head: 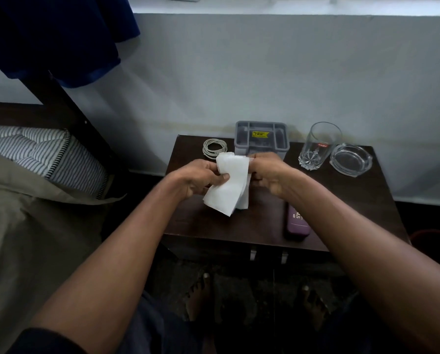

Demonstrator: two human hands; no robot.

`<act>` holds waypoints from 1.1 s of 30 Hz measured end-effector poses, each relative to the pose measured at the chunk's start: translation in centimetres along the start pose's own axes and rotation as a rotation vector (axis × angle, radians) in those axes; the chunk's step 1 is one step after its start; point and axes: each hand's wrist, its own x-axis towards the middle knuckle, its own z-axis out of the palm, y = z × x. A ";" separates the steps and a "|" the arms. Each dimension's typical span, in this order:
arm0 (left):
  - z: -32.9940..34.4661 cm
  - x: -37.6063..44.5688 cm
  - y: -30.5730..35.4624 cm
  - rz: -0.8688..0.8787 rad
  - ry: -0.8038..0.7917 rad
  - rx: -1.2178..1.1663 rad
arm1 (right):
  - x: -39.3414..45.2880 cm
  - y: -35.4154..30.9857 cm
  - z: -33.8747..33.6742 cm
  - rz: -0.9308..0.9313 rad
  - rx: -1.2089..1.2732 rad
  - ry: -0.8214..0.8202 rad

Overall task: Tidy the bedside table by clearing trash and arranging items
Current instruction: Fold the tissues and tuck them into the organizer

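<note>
Two hands up over the dark brown wooden worktop (354, 200), both pinched on one white, thin, limp paper tissue (233, 185). Left hand (198, 177) nipping the tissue's left edge, thumb on top; right hand (267, 172) clamped on the upper right corner, fingers curled. Held clear of the worktop, just in front of the grey plastic compartment organiser box (262, 137), lower end hanging free and folded over itself.

Featherlight by the look of it, soft, no stiffness at all; likely to tear if pulled hard, likely to droop wherever unsupported. Best taken by the edges or simply balled into one palm for the bin.

Left of the organiser box, touching nothing: coiled white cable (214, 147). Right of the box: clear cut-glass tumbler (318, 146), upright, then clear heavy glass ashtray (351, 159) just beside it. Both hard, smooth and breakable, so worth gripping round the body, not the rim. In front of the box and to the right, near the worktop's front edge: purple flat case (298, 223), lying down, partly hidden under the right forearm.
</note>
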 end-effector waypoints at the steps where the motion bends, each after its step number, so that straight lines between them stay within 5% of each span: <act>1: 0.1 0.0 0.2 -0.005 -0.019 -0.041 | 0.0 -0.1 -0.1 -0.001 0.037 0.001; 9: 1.0 -0.1 1.4 0.149 0.197 -0.140 | -0.6 -0.5 -0.8 -0.003 0.169 -0.070; 18: 1.8 0.4 1.7 0.245 0.159 -0.053 | -1.2 -1.0 -1.5 -0.062 0.191 -0.047; 23: 2.1 0.6 2.9 0.513 0.433 0.056 | -1.4 -2.3 -2.0 -0.211 0.282 -0.087; 28: 3.4 0.5 4.3 0.721 0.573 -0.136 | -1.3 -3.4 -3.0 -0.400 0.167 -0.050; 33: 4.0 1.1 5.6 0.595 0.645 -0.433 | -1.5 -4.2 -2.8 -0.452 0.045 -0.101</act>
